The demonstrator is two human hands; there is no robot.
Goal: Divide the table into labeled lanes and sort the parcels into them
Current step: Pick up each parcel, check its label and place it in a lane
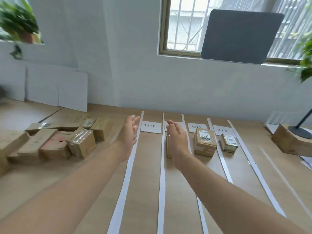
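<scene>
White paper strips [161, 166] split the wooden table [146, 191] into lanes, each headed by a handwritten white label [150, 127]. A brown parcel [204, 142] stands in the third lane and a smaller taped parcel [228, 142] in the fourth. My right hand [177, 139] hovers open over the second lane, mostly hiding a small parcel [168, 146] behind its palm. My left hand [130, 134] is open in the air beside the leftmost strip, holding nothing. A heap of unsorted cardboard parcels [64, 141] lies at the left.
White boards [55, 86] lean on the wall at the back left. A wooden block [290, 142] and a black lamp base [300, 130] sit at the right edge, with papers beside them. A grey panel [239, 36] hangs before the window.
</scene>
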